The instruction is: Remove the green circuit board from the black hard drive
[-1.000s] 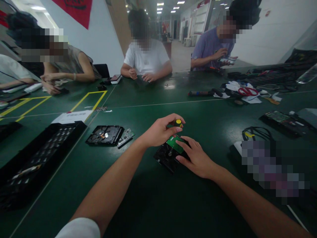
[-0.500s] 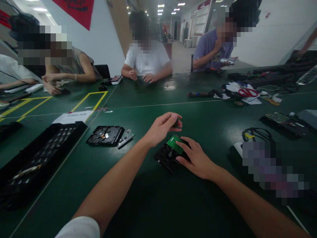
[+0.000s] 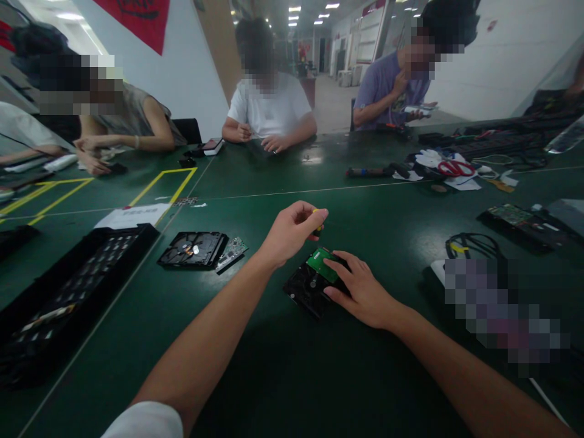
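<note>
A single camera rides on the person's head and faces forward and down, along both forearms. The left hand (image 3: pixel 292 234) and right hand (image 3: pixel 362 292) sit near mid-frame, close below the lens — nearer than anything else. Beyond the hands the green table (image 3: pixel 283 377) runs away to seated people (image 3: pixel 269 106) on its far side — the wide lens bows the edges.

Dim foreground, bright ceiling lights (image 3: pixel 295 9) behind; edges warped, slightly soft.
</note>
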Demonstrator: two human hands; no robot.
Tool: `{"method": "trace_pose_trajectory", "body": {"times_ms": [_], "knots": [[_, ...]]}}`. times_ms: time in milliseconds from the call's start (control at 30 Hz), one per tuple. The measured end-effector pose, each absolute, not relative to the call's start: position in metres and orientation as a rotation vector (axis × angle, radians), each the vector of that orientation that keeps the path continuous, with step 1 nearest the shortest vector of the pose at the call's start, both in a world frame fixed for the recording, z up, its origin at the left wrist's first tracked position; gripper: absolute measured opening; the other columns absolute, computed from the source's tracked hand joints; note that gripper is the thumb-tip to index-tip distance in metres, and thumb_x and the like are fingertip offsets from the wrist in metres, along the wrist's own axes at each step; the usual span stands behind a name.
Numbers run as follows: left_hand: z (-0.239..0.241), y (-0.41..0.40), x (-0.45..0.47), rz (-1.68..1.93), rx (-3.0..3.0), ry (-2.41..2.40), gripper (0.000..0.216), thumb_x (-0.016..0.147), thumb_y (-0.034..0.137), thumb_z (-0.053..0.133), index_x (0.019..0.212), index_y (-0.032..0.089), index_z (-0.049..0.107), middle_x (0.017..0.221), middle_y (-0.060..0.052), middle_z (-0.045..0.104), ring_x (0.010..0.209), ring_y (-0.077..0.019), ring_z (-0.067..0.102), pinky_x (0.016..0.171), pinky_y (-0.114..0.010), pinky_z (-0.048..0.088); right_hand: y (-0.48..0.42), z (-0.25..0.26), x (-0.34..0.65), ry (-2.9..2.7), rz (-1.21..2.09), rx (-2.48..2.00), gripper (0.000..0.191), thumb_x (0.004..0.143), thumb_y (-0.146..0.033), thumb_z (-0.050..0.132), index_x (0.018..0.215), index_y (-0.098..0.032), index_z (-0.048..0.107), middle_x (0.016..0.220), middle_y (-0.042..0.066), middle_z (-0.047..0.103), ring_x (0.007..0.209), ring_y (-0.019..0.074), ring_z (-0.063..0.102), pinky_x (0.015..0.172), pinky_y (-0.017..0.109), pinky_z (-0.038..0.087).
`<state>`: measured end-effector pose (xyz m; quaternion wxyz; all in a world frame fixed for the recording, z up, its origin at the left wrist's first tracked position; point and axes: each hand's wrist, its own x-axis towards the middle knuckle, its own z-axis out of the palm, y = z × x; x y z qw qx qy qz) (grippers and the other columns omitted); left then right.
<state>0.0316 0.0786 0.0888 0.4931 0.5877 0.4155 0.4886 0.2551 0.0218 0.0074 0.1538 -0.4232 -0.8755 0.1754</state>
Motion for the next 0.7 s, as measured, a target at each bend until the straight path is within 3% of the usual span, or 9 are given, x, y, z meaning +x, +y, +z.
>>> {"method": "trace_pose_trajectory", "body": {"times_ms": [133, 300, 533, 700], "knots": [[0.0910, 0.0777, 0.0300, 1.177, 1.539, 1.037, 0.035, 0.088, 0.049, 0.076, 0.102, 0.018, 0.072, 0.082, -0.002, 0.063, 0.074, -0.0128, 0.060, 0.063, -0.023, 0.057, 0.0220, 0.0067, 0.2550, -2.512, 0.492, -1.212, 0.064, 0.103, -0.063, 0.045, 0.155, -0.026, 0.045, 0.162, 0.017, 0.037, 0.150, 0.0383, 0.036, 0.119, 0.062, 0.034], [0.0892, 0.0796, 0.0309, 1.160, 1.500, 0.973, 0.038, 0.092, 0.053, 0.069, 0.099, 0.017, 0.075, 0.092, -0.006, 0.066, 0.082, -0.0159, 0.062, 0.064, -0.024, 0.057, 0.0222, 0.0074, 0.2545, -2.514, 0.490, -1.223, 0.066, 0.103, -0.064, 0.045, 0.156, -0.024, 0.045, 0.162, 0.018, 0.036, 0.149, 0.0381, 0.036, 0.120, 0.061, 0.034], [0.0842, 0.0841, 0.0260, 1.148, 1.261, 0.804, 0.041, 0.092, 0.056, 0.070, 0.099, 0.015, 0.071, 0.096, -0.008, 0.068, 0.095, -0.0185, 0.066, 0.083, -0.031, 0.059, 0.0228, 0.0065, 0.2544, -2.524, 0.504, -1.218, 0.066, 0.103, -0.064, 0.044, 0.157, -0.025, 0.043, 0.163, 0.017, 0.035, 0.151, 0.0378, 0.034, 0.121, 0.061, 0.033], [0.0858, 0.0852, 0.0228, 1.078, 1.145, 0.737, 0.043, 0.095, 0.055, 0.065, 0.103, 0.013, 0.072, 0.100, -0.011, 0.069, 0.100, -0.0213, 0.067, 0.088, -0.034, 0.059, 0.0234, 0.0043, 0.2551, -2.516, 0.503, -1.219, 0.066, 0.103, -0.064, 0.044, 0.157, -0.027, 0.042, 0.163, 0.017, 0.035, 0.150, 0.0389, 0.035, 0.120, 0.063, 0.033]]}}
